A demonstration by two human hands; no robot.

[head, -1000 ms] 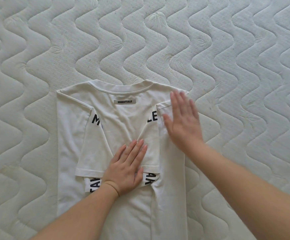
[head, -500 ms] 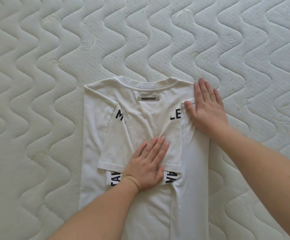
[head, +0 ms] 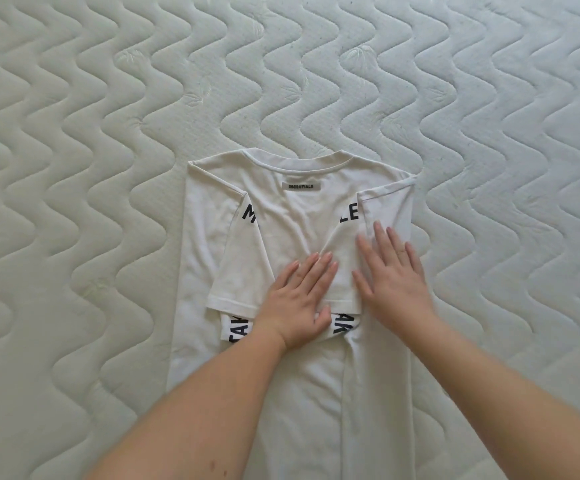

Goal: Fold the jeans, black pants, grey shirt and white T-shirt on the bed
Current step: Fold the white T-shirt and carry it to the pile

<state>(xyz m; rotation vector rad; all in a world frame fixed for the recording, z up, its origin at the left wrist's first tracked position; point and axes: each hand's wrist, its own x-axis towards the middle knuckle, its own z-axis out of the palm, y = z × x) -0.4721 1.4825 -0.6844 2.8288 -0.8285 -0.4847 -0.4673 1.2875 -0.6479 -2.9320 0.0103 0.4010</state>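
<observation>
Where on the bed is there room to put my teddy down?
The mattress shows bare left of the white T-shirt, above its collar, and to its right, beyond the right arm. It is crowded in the middle: the left hand and right hand lie flat on the folded sleeves, and the shirt runs down to the bottom edge.

white T-shirt (head: 295, 220) matt cotton-like cloth; bed (head: 74, 168) quilted fabric

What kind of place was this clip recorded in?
Most likely a bedroom: a bare quilted mattress fills the view, and a white T-shirt lies on it under both flat hands, left hand and right hand.
</observation>
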